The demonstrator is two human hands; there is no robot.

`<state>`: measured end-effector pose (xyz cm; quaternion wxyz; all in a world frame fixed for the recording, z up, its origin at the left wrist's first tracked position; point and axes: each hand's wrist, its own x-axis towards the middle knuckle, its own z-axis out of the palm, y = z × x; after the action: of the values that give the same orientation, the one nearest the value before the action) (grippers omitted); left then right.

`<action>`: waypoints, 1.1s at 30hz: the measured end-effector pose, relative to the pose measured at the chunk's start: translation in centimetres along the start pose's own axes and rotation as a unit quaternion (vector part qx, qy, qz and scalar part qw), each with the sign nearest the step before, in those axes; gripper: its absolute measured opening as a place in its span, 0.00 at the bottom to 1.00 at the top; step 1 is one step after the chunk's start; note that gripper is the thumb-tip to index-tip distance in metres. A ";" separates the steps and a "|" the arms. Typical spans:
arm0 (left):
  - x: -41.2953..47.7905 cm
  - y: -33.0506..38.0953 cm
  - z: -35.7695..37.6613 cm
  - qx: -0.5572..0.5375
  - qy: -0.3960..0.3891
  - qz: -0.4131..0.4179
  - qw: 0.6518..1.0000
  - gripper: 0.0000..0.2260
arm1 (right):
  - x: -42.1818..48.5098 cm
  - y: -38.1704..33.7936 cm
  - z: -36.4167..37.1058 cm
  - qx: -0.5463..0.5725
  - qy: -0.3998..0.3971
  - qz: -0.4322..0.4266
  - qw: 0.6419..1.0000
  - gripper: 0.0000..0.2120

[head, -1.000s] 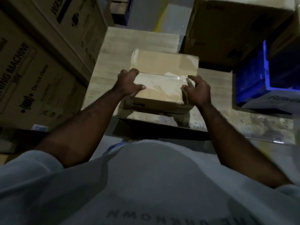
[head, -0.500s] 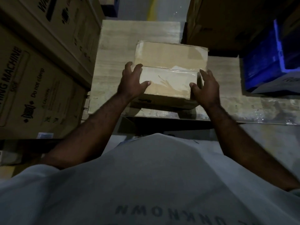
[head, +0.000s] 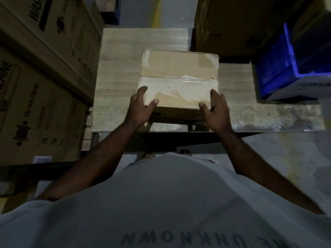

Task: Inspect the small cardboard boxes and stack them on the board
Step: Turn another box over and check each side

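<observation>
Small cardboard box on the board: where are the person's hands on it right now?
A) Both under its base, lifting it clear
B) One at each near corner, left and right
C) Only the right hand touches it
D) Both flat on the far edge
B: the left hand is at the near left corner and the right hand at the near right corner of the small cardboard box, which sits on the board.

small boxes – 1 [head: 179, 81] | board – 1 [head: 118, 86] | hands – 2 [head: 140, 108] [head: 217, 110] | blue crates – 1 [head: 286, 65]
</observation>
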<state>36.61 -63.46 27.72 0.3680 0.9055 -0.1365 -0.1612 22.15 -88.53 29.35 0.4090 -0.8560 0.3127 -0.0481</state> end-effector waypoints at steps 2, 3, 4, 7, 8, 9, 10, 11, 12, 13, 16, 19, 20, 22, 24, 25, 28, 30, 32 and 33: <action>-0.1 -0.4 0.0 -0.013 -0.001 0.007 1.000 0.30 | -0.2 0.7 -0.1 0.060 -0.027 -0.007 0.998 0.33; -0.1 -0.7 -0.1 -0.014 -0.003 0.014 1.000 0.31 | -0.3 1.0 -0.2 0.079 -0.036 -0.007 0.996 0.34; -0.1 -1.0 -0.3 -0.018 -0.011 0.017 1.000 0.32 | -0.5 1.2 -0.2 0.088 -0.044 -0.004 0.995 0.34; -0.5 -1.8 -0.9 -0.039 -0.052 0.011 0.998 0.35 | -0.6 1.8 -0.4 0.092 -0.067 -0.005 0.993 0.37; -0.6 -1.8 -1.0 -0.034 -0.059 0.011 0.998 0.36 | -0.6 2.0 -0.7 0.088 -0.082 -0.010 0.993 0.40; -0.6 -1.9 -1.1 -0.026 -0.059 0.013 0.998 0.37 | -0.5 2.1 -0.9 0.080 -0.097 -0.017 0.992 0.43; -0.6 -1.8 -1.2 -0.017 -0.055 0.016 0.998 0.37 | -0.4 2.3 -1.2 0.070 -0.107 -0.025 0.991 0.46; -0.5 -1.6 -1.4 -0.010 -0.048 0.020 0.999 0.37 | -0.3 2.4 -1.4 0.062 -0.106 -0.033 0.992 0.46; -0.4 -1.3 -1.5 -0.004 -0.040 0.024 0.999 0.36 | 0.0 2.5 -1.6 0.061 -0.094 -0.039 0.993 0.46; -0.4 -0.9 -1.6 0.001 -0.026 0.029 0.999 0.36 | 0.3 2.3 -2.0 0.065 -0.074 -0.044 0.994 0.44; 0.1 0.9 -2.5 0.031 0.069 0.047 0.996 0.31 | 1.8 1.0 -3.5 0.057 0.003 -0.069 0.996 0.35; 1.4 3.9 -4.3 0.062 0.174 0.075 0.980 0.25 | 3.1 -1.4 -5.4 0.003 0.096 -0.083 0.992 0.29; 2.0 5.0 -4.9 0.073 0.200 0.080 0.974 0.23 | 3.6 -2.3 -6.0 -0.010 0.126 -0.079 0.989 0.28; 3.2 6.8 -5.9 0.074 0.240 0.081 0.965 0.20 | 4.4 -3.7 -6.8 -0.020 0.174 -0.075 0.982 0.28; 4.2 7.9 -6.5 0.070 0.255 0.072 0.962 0.18 | 5.1 -4.7 -7.2 -0.019 0.188 -0.077 0.979 0.25; 4.5 8.3 -6.6 0.080 0.255 0.063 0.962 0.16 | 5.4 -5.0 -7.1 -0.026 0.184 -0.076 0.980 0.24; 4.8 8.8 -6.0 0.122 0.218 0.032 0.968 0.12 | 6.5 -4.9 -6.5 -0.069 0.139 -0.056 0.986 0.20; 4.7 8.5 -5.0 0.114 0.181 0.020 0.977 0.10 | 6.9 -4.6 -5.9 -0.081 0.112 -0.049 0.989 0.19; 4.7 8.0 -4.2 0.096 0.171 0.017 0.981 0.11 | 7.0 -4.6 -5.7 -0.082 0.113 -0.052 0.989 0.19; 4.7 7.8 -4.0 0.086 0.175 0.013 0.981 0.11 | 6.9 -4.6 -5.6 -0.080 0.116 -0.055 0.988 0.19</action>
<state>41.48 -68.16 35.08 0.3088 0.9462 -0.0952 0.0170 28.05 -94.12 35.20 0.2965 -0.8905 0.3134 -0.1445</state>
